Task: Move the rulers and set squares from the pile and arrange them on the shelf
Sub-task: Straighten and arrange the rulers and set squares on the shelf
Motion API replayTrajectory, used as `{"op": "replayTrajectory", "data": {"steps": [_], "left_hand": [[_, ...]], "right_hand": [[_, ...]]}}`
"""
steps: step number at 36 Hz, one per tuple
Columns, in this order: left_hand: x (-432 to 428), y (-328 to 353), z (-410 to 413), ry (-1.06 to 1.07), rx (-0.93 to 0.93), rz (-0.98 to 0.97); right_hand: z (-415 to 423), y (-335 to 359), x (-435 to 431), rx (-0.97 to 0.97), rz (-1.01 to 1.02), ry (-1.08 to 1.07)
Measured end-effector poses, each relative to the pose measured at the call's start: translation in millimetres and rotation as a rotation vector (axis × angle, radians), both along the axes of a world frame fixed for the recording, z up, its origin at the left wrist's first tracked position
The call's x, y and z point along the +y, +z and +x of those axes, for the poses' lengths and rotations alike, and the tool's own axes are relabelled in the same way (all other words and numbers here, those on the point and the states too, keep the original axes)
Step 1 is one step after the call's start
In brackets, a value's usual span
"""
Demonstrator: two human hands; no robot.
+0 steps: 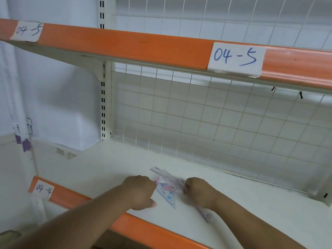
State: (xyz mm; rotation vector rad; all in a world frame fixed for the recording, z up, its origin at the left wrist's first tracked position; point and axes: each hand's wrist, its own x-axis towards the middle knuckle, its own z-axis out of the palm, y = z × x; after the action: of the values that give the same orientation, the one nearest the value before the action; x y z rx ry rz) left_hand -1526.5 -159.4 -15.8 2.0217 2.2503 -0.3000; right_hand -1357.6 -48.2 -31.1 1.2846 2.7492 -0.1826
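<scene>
Both hands' fingers (186, 188) are closing on the clear plastic set squares (168, 190) between them, probably aligning them on the white shelf (233, 198).

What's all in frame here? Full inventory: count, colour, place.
set squares: a small overlapping bunch, count unclear, clear plastic with blue and pink print, on the lower shelf between the hands
ruler: 1, clear purplish, blurred, under the right wrist
shelves: 2, cream boards with orange front edges, upper and lower
labels: 3, white paper, blue writing; two "04-5" on upper edge, one "04-4" on lower edge
wire grid: 1, white, behind shelves
slotted post: 1, cream, left of grid
left hand: closed, touching the set squares
right hand: closed on their right edge
</scene>
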Motion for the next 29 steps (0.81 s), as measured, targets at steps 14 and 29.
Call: {"op": "replayTrajectory", "data": {"steps": [14, 29], "left_hand": [[6, -3, 1, 0.018, 0.013, -0.002], [17, -12, 16, -0.037, -0.013, 0.042]], "right_hand": [[4, 2, 0, 0.079, -0.027, -0.097], [10, 0, -1, 0.190, -0.126, -0.003]]}}
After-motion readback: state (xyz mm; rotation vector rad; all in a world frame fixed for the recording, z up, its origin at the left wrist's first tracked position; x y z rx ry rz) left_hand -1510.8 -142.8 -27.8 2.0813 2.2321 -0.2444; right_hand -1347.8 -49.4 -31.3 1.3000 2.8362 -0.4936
